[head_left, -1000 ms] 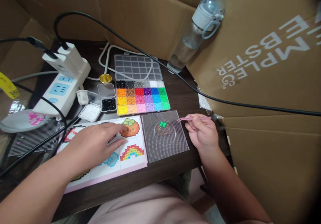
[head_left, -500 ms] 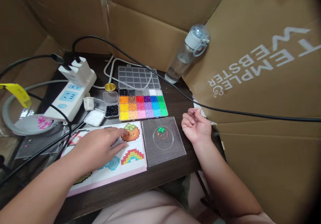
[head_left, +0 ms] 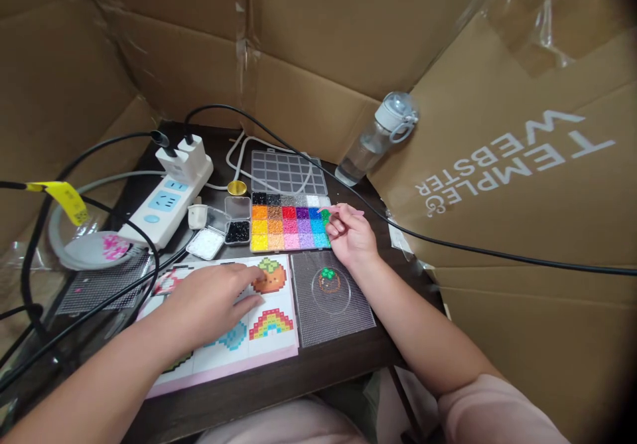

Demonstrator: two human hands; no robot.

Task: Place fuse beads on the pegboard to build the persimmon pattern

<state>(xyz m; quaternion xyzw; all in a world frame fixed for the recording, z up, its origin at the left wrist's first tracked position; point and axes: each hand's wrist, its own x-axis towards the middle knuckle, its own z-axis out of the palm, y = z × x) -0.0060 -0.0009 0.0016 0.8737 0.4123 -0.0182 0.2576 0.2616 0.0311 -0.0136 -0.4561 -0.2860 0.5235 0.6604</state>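
My left hand [head_left: 219, 308] lies over the pattern sheet [head_left: 273, 296], index finger stretched out onto the orange fruit picture [head_left: 273, 278] and thumb apart. Nothing is held in it. In my right hand [head_left: 354, 237] are slim pink tweezers [head_left: 354, 212], their tip pointing left above the green and blue end of the bead box [head_left: 269, 243]. Just below that hand lies a clear pegboard [head_left: 341, 331], bearing a brown bead outline with green beads [head_left: 328, 273] on top, inside a round marking.
Small boxes of black beads [head_left: 237, 233] and white beads [head_left: 205, 245] sit left of the bead box. A power strip [head_left: 156, 215], black cable [head_left: 279, 133] and water bottle [head_left: 365, 145] stand near cardboard walls [head_left: 308, 46]. A gold round lid [head_left: 237, 188] lies behind.
My right hand has moved left from beside the pegboard to the bead box's right end, and the pink tweezers now show in it. My left finger stays at the fruit picture. The view has shifted.
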